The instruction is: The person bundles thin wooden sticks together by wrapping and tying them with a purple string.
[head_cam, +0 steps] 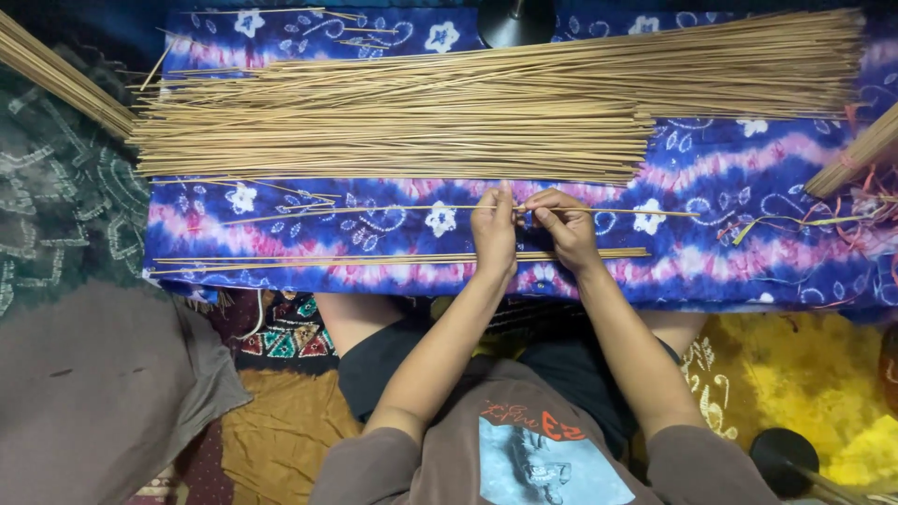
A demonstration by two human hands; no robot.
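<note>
Fingers: those of the left hand (pixel 494 229) and the right hand (pixel 561 224) are pinched shut on one thin bamboo stick (pixel 374 211), thumbs and fingertips meeting close together near its middle; a grip this tight suits fine work at a single spot on the stick.

Held stick: lies crosswise just above the cloth, running left and right past both hands, roughly level; its long ends hang free, so the hands alone carry it.

Work surface: a blue and purple tie-dyed cloth (pixel 711 168) with white flower prints, spread over a low support in front of the seated person's knees.

Main pile: a large heap of bamboo sticks (pixel 449 112) lies beyond the hands, all aligned the same way, within reach across the cloth.

Near sticks: a few sticks (pixel 309 259) lie side by side at the near edge of the cloth, apart from the heap, apparently kept separate from it.

Side bundles: a bundle (pixel 56 75) at the upper left and another bundle (pixel 856 154) at the right edge lie slantwise off the cloth.

Scraps: coloured thread-like strips (pixel 795 223) lie loose on the cloth to the right of the hands; what they are made of cannot be told.
</note>
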